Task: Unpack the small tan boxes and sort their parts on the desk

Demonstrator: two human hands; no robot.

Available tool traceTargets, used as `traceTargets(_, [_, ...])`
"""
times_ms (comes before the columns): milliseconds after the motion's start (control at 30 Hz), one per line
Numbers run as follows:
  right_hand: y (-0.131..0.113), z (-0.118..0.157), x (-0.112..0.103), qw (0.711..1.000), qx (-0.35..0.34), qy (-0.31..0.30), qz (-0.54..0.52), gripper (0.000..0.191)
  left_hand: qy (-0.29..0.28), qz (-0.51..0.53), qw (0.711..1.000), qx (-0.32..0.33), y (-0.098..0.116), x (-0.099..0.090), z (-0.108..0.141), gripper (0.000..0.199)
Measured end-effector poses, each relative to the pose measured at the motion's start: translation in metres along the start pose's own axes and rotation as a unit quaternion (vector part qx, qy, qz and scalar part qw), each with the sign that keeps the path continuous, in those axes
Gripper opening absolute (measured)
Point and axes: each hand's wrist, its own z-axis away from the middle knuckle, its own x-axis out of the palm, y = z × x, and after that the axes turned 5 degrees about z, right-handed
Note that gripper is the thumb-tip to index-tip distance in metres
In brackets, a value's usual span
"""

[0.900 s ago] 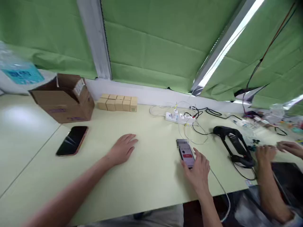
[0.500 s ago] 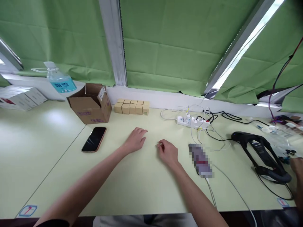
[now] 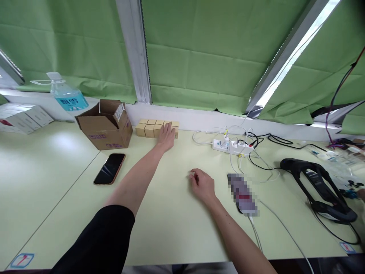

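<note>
My left hand (image 3: 167, 137) reaches to the back of the table, its fingers stretched over the right part of a row of small cardboard boxes (image 3: 149, 131). Its fingertips lie on or just above the box tops; which box they touch I cannot tell. The hand hides part of the boxes near the right end. My right hand (image 3: 203, 184) rests on the tabletop (image 3: 171, 213), fingers curled in, with nothing visible in them. Right of it lies a phone with a blurred screen (image 3: 242, 194), a white cable plugged into its lower end.
An open cardboard carton (image 3: 110, 133) stands left of the small boxes, with a dark phone (image 3: 110, 169) before it. A water bottle (image 3: 68, 95) and white boxes (image 3: 24, 118) stand farther left. Rightward are a power strip (image 3: 232, 146), cables, a black frame-shaped device (image 3: 319, 190) and another person's hand (image 3: 361, 195).
My left hand has moved forward from mid-table onto the small boxes, bringing the black sleeve into view. My right hand has stayed in place. The other person's hand has moved mostly out of view.
</note>
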Motion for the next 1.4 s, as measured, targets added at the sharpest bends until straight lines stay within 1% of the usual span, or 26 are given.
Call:
traceTargets(167, [-0.003,-0.001,-0.001,1.000,0.008,0.012,-0.018,0.024,0.005,0.018,0.999,0.045,0.004,-0.011,-0.001,0.053])
traceTargets(267, [-0.002,-0.002,-0.001,0.999,0.013,0.024,-0.045,0.025,0.021,0.035,0.997,0.061,0.013,-0.019,0.013,0.056])
traceTargets(333, [0.000,-0.004,0.001,0.997,0.017,0.036,-0.072,0.026,0.031,0.047,0.996,0.075,0.019,-0.024,0.032,0.058])
traceTargets(400, [0.003,-0.007,0.003,0.992,0.023,0.054,-0.108,0.029,0.032,0.062,0.993,0.097,0.025,-0.031,0.058,0.053])
traceTargets(467, [0.003,-0.012,0.005,0.986,0.027,0.071,-0.147,0.038,0.026,0.081,0.988,0.130,0.030,-0.040,0.087,0.048])
traceTargets(533, [0.001,-0.017,0.006,0.979,0.018,0.078,-0.185,0.053,0.026,0.117,0.975,0.188,0.033,-0.050,0.116,0.047])
traceTargets(600, [-0.004,-0.023,0.007,0.964,-0.021,0.055,-0.258,0.073,0.029,0.150,0.965,0.214,0.036,-0.059,0.141,0.049])
traceTargets(633, [-0.008,-0.027,0.007,0.951,-0.050,0.031,-0.303,0.081,0.026,0.166,0.962,0.215,0.037,-0.062,0.152,0.050])
traceTargets(667, [-0.011,-0.030,0.008,0.935,-0.079,0.001,-0.344,0.085,0.021,0.183,0.960,0.212,0.037,-0.063,0.161,0.050])
traceTargets(733, [-0.018,-0.034,0.011,0.909,-0.121,-0.053,-0.396,0.078,0.009,0.219,0.954,0.205,0.037,-0.061,0.175,0.050])
traceTargets(767, [-0.020,-0.035,0.014,0.906,-0.125,-0.067,-0.398,0.071,0.008,0.239,0.950,0.199,0.036,-0.058,0.181,0.051])
traceTargets(833, [-0.023,-0.034,0.020,0.912,-0.121,-0.069,-0.385,0.062,0.024,0.290,0.942,0.168,0.035,-0.050,0.190,0.054])
traceTargets(900, [-0.022,-0.031,0.025,0.923,-0.122,-0.048,-0.363,0.062,0.041,0.350,0.930,0.102,0.034,-0.044,0.196,0.057])
traceTargets(967, [-0.021,-0.027,0.026,0.933,-0.142,-0.014,-0.331,0.061,0.036,0.410,0.911,0.029,0.036,-0.042,0.199,0.053])
traceTargets(1033, [-0.019,-0.023,0.025,0.941,-0.170,0.029,-0.290,0.057,0.016,0.447,0.895,-0.014,0.040,-0.045,0.201,0.045])
traceTargets(1100, [-0.019,-0.020,0.023,0.947,-0.200,0.060,-0.246,0.056,0.003,0.444,0.896,-0.023,0.046,-0.049,0.202,0.040])
traceTargets(1233, [-0.019,-0.014,0.020,0.953,-0.247,0.083,-0.154,0.060,0.000,0.392,0.920,-0.004,0.056,-0.055,0.206,0.037])
traceTargets(1400, [-0.020,-0.011,0.016,0.951,-0.279,0.098,-0.086,0.064,-0.007,0.387,0.922,0.015,0.058,-0.057,0.209,0.039])
